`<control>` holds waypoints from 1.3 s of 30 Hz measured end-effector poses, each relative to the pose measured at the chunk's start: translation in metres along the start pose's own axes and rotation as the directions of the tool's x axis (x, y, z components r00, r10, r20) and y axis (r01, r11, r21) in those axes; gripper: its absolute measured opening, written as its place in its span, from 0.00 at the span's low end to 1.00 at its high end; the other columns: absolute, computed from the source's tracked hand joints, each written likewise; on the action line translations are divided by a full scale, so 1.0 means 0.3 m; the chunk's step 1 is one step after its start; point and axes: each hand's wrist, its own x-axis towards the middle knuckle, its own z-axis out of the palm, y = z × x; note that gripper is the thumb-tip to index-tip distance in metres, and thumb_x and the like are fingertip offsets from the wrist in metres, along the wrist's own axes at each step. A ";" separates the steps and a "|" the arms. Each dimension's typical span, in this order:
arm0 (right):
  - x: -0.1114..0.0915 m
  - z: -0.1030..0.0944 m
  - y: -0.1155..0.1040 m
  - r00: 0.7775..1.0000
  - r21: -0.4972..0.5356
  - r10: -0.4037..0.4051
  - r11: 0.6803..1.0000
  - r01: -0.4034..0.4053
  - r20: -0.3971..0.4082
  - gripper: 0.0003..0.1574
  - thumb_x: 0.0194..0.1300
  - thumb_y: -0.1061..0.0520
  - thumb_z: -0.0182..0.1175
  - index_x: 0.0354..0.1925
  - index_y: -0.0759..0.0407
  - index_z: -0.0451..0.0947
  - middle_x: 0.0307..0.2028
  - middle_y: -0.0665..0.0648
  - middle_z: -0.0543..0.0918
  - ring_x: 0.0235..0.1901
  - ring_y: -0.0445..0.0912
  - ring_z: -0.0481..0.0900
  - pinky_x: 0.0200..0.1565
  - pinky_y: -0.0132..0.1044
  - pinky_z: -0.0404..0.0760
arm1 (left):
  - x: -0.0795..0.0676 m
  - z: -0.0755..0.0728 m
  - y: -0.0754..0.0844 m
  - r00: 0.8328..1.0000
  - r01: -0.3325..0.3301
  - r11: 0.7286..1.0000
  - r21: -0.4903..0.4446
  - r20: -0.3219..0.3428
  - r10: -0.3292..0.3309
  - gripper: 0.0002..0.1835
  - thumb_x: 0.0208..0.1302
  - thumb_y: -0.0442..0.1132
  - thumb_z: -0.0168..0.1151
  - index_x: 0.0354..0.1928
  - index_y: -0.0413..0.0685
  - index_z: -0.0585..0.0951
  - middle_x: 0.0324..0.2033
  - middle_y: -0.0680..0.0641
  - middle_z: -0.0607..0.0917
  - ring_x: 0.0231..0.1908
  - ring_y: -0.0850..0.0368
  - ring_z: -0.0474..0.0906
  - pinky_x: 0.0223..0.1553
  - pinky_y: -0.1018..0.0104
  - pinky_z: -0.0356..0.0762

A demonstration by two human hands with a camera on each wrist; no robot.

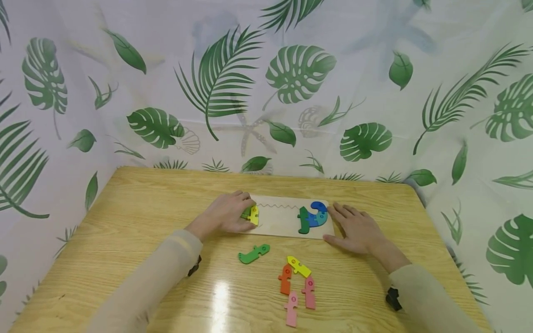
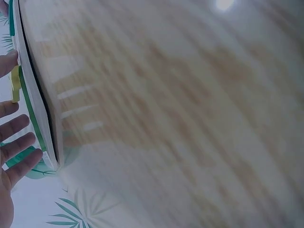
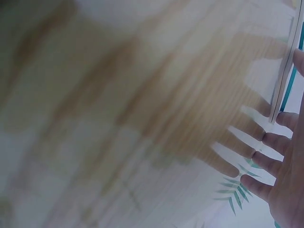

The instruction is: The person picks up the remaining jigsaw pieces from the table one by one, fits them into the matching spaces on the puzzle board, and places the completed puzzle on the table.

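i see a pale wooden puzzle board [image 1: 279, 223] lying on the wood table [image 1: 137, 203], near the middle of the table's far edge. the left hand [image 1: 228, 213] is at the board's left end. its thumb and first finger pinch a yellow puzzle piece [image 1: 254, 216] between them, and its other fingers are spread apart. a green piece [image 1: 246, 213] shows just beside that yellow one, partly hidden by the hand.

the right hand [image 1: 359, 227] lies flat with its fingers straight and spread, and it grips nothing. its first finger and thumb rest at the board's right edge, with the thumb by the near right corner.

inside the board, near its right edge, a dark green piece [image 1: 304, 220] stands joined to some blue pieces [image 1: 320, 217] that make a curl. a wavy line runs along the board's far edge.

on the table, just off the board's near edge, i see a bright green piece [image 1: 254, 254] with a foot shape. farther from the board, a little to the right, four more lie in a loose bunch: a second yellow one [image 1: 299, 267], an orange one [image 1: 285, 279], a dark pink one [image 1: 309, 292] and a light pink one [image 1: 292, 310].

a white cloth with green leaves [image 1: 300, 152] hangs behind the table's far edge.
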 end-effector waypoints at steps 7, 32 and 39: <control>-0.001 0.002 0.003 1.000 -0.009 0.004 1.000 -0.004 0.003 0.62 0.69 0.17 0.47 0.84 0.53 0.54 0.82 0.64 0.61 0.78 0.67 0.64 0.71 0.72 0.66 | 0.015 0.002 0.005 1.000 0.021 0.999 -0.029 0.018 -0.021 0.39 0.67 0.69 0.59 0.71 0.53 0.77 0.67 0.43 0.80 0.65 0.43 0.78 0.58 0.47 0.83; 0.002 0.013 0.012 1.000 -0.016 0.009 1.000 -0.009 0.013 0.63 0.69 0.16 0.47 0.84 0.53 0.53 0.83 0.63 0.59 0.79 0.67 0.62 0.72 0.72 0.65 | 0.035 0.004 0.016 0.999 0.032 0.998 -0.059 0.003 -0.032 0.38 0.68 0.71 0.57 0.72 0.57 0.77 0.66 0.45 0.81 0.64 0.45 0.78 0.58 0.48 0.83; 0.001 0.009 0.009 1.000 -0.020 0.012 1.000 -0.011 0.016 0.63 0.68 0.16 0.47 0.84 0.52 0.53 0.83 0.63 0.59 0.79 0.67 0.63 0.72 0.72 0.65 | 0.045 0.006 0.018 0.999 0.030 0.999 -0.044 0.018 -0.029 0.38 0.69 0.72 0.56 0.72 0.58 0.76 0.67 0.46 0.80 0.66 0.46 0.77 0.61 0.49 0.82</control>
